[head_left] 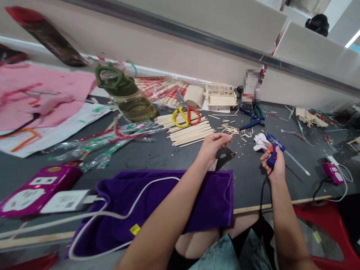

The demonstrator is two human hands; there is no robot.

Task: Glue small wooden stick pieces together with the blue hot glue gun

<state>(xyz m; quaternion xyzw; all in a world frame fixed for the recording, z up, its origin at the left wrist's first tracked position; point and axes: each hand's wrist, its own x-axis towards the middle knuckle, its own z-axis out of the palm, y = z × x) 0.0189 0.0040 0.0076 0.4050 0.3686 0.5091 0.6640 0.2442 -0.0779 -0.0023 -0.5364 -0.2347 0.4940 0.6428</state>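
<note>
My right hand (274,163) is wrapped round a blue glue gun (272,153), with a clear glue stick (298,164) running out of its back end. White crumpled tissue (261,143) covers the area by its orange nozzle. My left hand (215,147) hovers over the dark table with thumb and forefinger pinched together; anything between the fingertips is too small to make out. Just beyond it lie short cut stick pieces (230,129) and a pile of long thin wooden sticks (192,135). Scissors (186,116) with yellow and red handles rest on that pile.
Behind stand a small wooden stick model (221,96) and blue-handled pliers (254,119). A green water bottle (126,93) is at left, near plastic-wrapped sticks (112,140). A purple cloth (165,202) with a white cable hangs over the front edge. Magenta power adapters (60,180) lie left and right.
</note>
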